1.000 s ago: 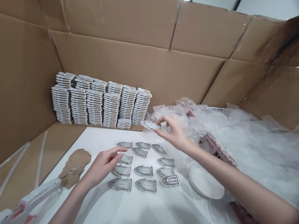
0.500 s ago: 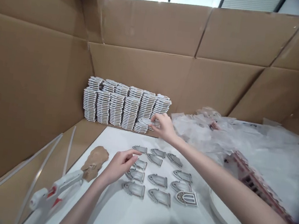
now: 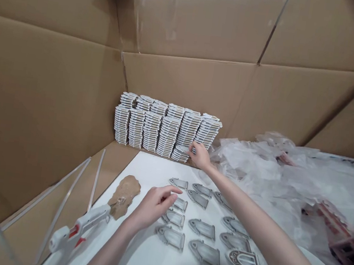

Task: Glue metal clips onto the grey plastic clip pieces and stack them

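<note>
My right hand [image 3: 198, 155] reaches far forward to a short stack [image 3: 180, 153] of flat white arch-shaped pieces and pinches the top piece there. Behind it stand several tall stacks [image 3: 164, 126] of the same pieces against the cardboard wall. My left hand [image 3: 154, 205] hovers with loosely curled fingers over the left side of several grey arch-shaped pieces [image 3: 202, 228] laid out in rows on the white sheet [image 3: 147, 259]. One decorated arch piece [image 3: 244, 260] lies at the right end of the near row.
A white and red glue gun [image 3: 77, 229] lies at the lower left beside a brown scrap [image 3: 125, 195]. Clear glue sticks [image 3: 62, 208] rest on the cardboard floor. Crumpled clear plastic [image 3: 289, 173] covers the right side. Cardboard walls [image 3: 39, 88] enclose the area.
My right hand has carried the white piece forward and lowered it onto the short stack by the tall stacks. The view has shifted left; the left hand has stayed over the grey pieces.
</note>
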A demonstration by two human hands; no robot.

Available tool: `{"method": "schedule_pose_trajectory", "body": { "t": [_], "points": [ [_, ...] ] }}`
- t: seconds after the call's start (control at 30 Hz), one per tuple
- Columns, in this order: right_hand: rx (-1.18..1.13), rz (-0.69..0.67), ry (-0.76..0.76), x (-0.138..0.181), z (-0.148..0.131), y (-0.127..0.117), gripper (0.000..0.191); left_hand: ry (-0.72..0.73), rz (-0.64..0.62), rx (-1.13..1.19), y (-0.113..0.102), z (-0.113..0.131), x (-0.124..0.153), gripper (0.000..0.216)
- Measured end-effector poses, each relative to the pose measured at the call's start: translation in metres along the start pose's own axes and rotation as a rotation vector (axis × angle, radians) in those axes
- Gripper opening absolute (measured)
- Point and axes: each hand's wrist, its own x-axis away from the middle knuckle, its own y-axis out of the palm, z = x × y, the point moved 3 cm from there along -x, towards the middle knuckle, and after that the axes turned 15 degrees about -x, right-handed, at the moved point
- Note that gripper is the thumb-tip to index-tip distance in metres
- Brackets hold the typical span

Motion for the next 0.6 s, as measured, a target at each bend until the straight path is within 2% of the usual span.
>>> {"method": "schedule_pose_trajectory", "body": {
  "t": [0.23,0.6],
  "points": [
    [-0.019,0.028,-0.006,-0.006,0.014,0.011,0.014,-0.001,-0.010,0.015,-0.001,0.002,-0.001,0.037],
    [0.008,-0.014,0.024,-0.007,0.021,0.018,0.012,-0.010,-0.021,0.004,-0.002,0.004,0.001,0.035]
  ]
}}
